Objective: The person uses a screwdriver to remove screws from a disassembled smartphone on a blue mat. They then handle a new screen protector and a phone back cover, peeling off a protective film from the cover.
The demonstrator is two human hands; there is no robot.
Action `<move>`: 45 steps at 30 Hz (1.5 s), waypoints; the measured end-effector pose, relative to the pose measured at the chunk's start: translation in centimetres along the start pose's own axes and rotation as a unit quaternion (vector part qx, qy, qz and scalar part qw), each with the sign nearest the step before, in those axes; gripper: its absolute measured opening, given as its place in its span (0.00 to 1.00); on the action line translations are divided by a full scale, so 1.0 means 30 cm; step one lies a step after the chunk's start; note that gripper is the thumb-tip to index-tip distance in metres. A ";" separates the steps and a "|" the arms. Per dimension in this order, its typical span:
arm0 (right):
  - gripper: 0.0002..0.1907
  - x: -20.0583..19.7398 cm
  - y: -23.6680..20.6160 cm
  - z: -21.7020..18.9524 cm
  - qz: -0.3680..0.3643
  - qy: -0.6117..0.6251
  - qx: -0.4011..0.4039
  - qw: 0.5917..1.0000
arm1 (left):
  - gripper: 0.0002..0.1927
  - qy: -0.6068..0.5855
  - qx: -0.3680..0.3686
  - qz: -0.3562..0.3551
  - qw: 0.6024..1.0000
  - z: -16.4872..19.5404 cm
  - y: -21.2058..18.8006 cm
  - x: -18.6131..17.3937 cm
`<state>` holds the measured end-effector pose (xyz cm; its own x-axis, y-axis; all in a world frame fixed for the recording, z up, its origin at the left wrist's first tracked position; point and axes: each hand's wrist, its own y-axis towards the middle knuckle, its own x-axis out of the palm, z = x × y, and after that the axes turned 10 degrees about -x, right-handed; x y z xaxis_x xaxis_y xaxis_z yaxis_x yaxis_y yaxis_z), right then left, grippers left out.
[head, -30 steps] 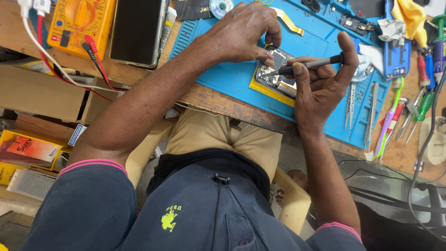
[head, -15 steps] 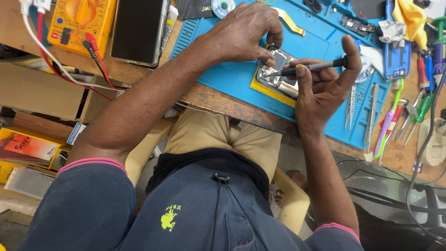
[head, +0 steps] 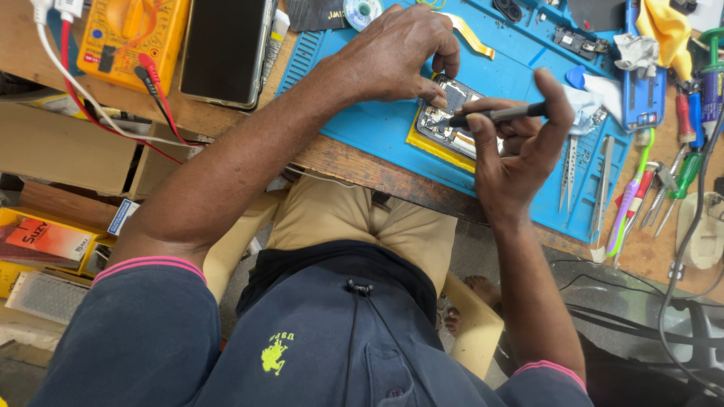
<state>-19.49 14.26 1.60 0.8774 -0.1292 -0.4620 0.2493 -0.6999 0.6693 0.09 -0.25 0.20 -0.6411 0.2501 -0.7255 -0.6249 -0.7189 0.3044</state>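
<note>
Here, the left hand (head: 396,56) is curling down onto the opened phone (head: 452,120), its fingertips pressing on the upper end of the exposed interior and pinning it flat; the phone is lying on the blue mat (head: 362,124) close to the near edge of the worktop (head: 354,162), its long axis running slantwise from the far side down toward the person's right; the right hand (head: 516,151) is closed around a slim dark screwdriver (head: 498,114), thumb and fingers pinching the shaft, with the handle end pointing away to the right and the tip aimed leftward at the phone's upper part, just beside the left fingertips; whether the tip is actually touching a screw cannot be told; the right hand is lying directly beside the phone on its right, so tool and phone are crossing at an angle; an orange multimeter (head: 132,34) and a dark tablet (head: 226,49) are resting toward the far left corner; tweezers (head: 569,177) and a green-handled brush (head: 630,196) are lying near the right edge.
</note>
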 end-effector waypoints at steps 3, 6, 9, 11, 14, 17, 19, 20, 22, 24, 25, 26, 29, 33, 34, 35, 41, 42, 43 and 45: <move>0.28 -0.023 0.066 -0.060 -0.073 -0.048 -0.039 0.995 | 0.18 -0.005 0.002 0.006 1.000 -0.002 0.001 0.002; 0.22 -0.044 0.136 -0.110 -0.126 -0.042 -0.032 0.991 | 0.18 -0.005 0.004 0.020 1.000 -0.008 -0.001 0.008; 0.20 -0.013 0.184 -0.126 -0.093 -0.113 -0.035 0.989 | 0.16 0.005 0.017 0.027 0.999 -0.022 -0.001 0.009; 0.20 -0.009 0.198 -0.136 -0.088 -0.154 -0.062 0.982 | 0.15 -0.011 0.004 0.006 1.000 -0.029 -0.003 0.016; 0.21 -0.010 0.207 -0.139 -0.124 -0.124 -0.079 0.981 | 0.15 0.028 0.047 0.085 0.995 -0.035 -0.009 0.028; 0.21 -0.012 0.206 -0.134 -0.108 -0.096 -0.033 0.989 | 0.14 0.003 -0.028 -0.019 0.999 -0.047 -0.018 0.029; 0.23 -0.010 0.204 -0.131 -0.094 -0.142 -0.073 0.983 | 0.22 0.022 0.054 0.067 0.996 -0.051 -0.022 0.030; 0.23 -0.008 0.204 -0.129 -0.108 -0.126 -0.045 0.985 | 0.26 0.034 0.094 0.116 0.988 -0.052 -0.019 0.029; 0.21 -0.010 0.203 -0.135 -0.143 -0.086 0.019 0.986 | 0.21 0.027 0.011 0.030 0.999 -0.058 -0.019 0.023; 0.22 -0.002 0.200 -0.146 -0.106 -0.130 -0.050 0.984 | 0.20 0.022 -0.021 -0.004 1.000 -0.053 -0.029 0.030; 0.23 -0.003 0.207 -0.146 -0.086 -0.155 -0.090 0.980 | 0.22 0.025 -0.006 0.011 1.000 -0.055 -0.025 0.028; 0.21 -0.004 0.214 -0.146 -0.110 -0.135 -0.063 0.983 | 0.24 0.030 0.008 0.030 0.999 -0.056 -0.023 0.029; 0.20 -0.009 0.222 -0.155 -0.150 -0.108 -0.021 0.983 | 0.20 0.039 -0.063 -0.033 0.997 -0.066 -0.027 0.030; 0.22 -0.009 0.234 -0.143 -0.146 -0.096 -0.039 0.984 | 0.22 0.030 0.008 0.033 0.999 -0.082 -0.018 0.039; 0.21 -0.013 0.237 -0.141 -0.171 -0.061 -0.016 0.983 | 0.21 0.027 -0.008 0.021 0.999 -0.087 -0.013 0.040; 0.23 -0.010 0.236 -0.140 -0.156 -0.081 -0.027 0.984 | 0.21 0.021 -0.028 0.004 0.999 -0.086 -0.022 0.047; 0.23 -0.007 0.252 -0.168 -0.175 -0.093 0.002 0.980 | 0.20 0.035 -0.032 -0.001 0.999 -0.078 -0.029 0.042; 0.25 0.004 0.252 -0.174 -0.149 -0.115 0.009 0.982 | 0.21 0.035 -0.020 0.010 0.999 -0.071 -0.035 0.041; 0.27 -0.003 0.259 -0.176 -0.120 -0.140 0.013 0.983 | 0.22 0.036 -0.003 0.025 0.999 -0.068 -0.032 0.035; 0.25 -0.006 0.262 -0.174 -0.165 -0.079 -0.025 0.983 | 0.19 0.043 0.002 0.024 0.999 -0.063 -0.023 0.024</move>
<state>-15.54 12.46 9.96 0.6725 -0.0114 -0.7400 0.5323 -0.6872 0.4944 0.90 -0.80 -1.68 -0.6297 0.1591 -0.7603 -0.5970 -0.7254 0.3426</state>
